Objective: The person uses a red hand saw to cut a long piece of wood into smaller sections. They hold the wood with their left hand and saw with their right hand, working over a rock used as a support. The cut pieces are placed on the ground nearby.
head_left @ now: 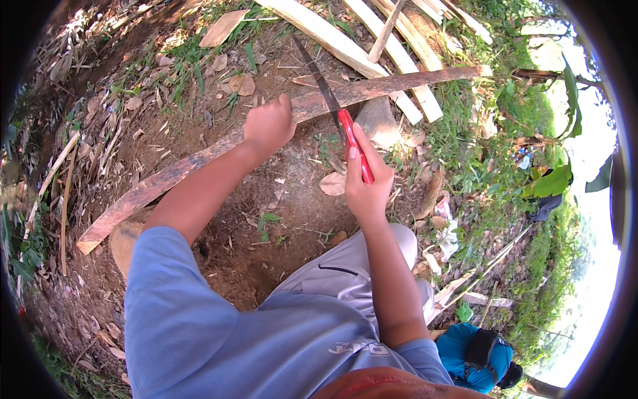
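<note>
- Gripping a long, rough strip of brown wood (199, 159), the left hand (269, 126) is clenched around it near its middle; the strip runs slantwise over the bare earth (219, 233), from a low end near the ground's left side up to a far end at the upper right.
- The right hand (364, 179) is closed around the red handle of a saw (339, 113), forefinger stretched along the handle's top.
- The saw's blade is thin, dark and straight, and crosses the strip just to the right of the left hand; its teeth are too fine to make out, and I cannot tell how deep it sits in the wood.
- A grey, wedge-shaped stone (379, 123) lies just under the strip beside the blade, partly hidden by the strip.
- Pale, smooth split planks (372, 46) lie in a loose pile beyond the strip, their far ends cut off at the upper edge.
- Dry, curled brown leaves (332, 184) and sparse grass scatter over the crumbly reddish soil.
- A blue backpack (475, 359) with a dark strap sits at the ground's lower right, partly cut off.
- Both forearms emerge from light blue sleeves; a grey-trousered knee (345, 266) hides the soil below the right hand.
</note>
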{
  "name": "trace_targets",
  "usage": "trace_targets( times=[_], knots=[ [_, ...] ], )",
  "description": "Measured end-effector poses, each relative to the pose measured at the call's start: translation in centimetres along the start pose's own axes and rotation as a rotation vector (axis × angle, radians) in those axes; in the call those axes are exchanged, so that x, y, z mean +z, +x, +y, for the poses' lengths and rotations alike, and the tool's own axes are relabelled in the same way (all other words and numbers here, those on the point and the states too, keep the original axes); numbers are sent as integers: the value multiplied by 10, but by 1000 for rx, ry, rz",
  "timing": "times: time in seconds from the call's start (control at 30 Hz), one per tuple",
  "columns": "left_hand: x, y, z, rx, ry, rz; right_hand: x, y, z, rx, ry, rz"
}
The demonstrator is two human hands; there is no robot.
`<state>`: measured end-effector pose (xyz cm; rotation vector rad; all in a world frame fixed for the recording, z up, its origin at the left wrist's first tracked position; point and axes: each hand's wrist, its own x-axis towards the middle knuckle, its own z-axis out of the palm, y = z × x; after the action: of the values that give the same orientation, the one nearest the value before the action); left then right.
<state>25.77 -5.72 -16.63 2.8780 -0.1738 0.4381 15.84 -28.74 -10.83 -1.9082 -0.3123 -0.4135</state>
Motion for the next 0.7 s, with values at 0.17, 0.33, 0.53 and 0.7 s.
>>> trace_targets(
  times=[0.17,0.33,0.53,0.7],
  knots=[
    [-14,4,7,-40,-15,-123,-8,-36,52,-47,-53,-1],
    [-17,8,8,-100,-25,-192,-48,-80,40,88,-76,-34],
    [-4,4,-1,-67,-1,-132,-132,-155,-37,212,-236,-85],
    [2,1,-2,-45,-72,-49,-150,-153,-84,191,-283,-102]
  ],
)
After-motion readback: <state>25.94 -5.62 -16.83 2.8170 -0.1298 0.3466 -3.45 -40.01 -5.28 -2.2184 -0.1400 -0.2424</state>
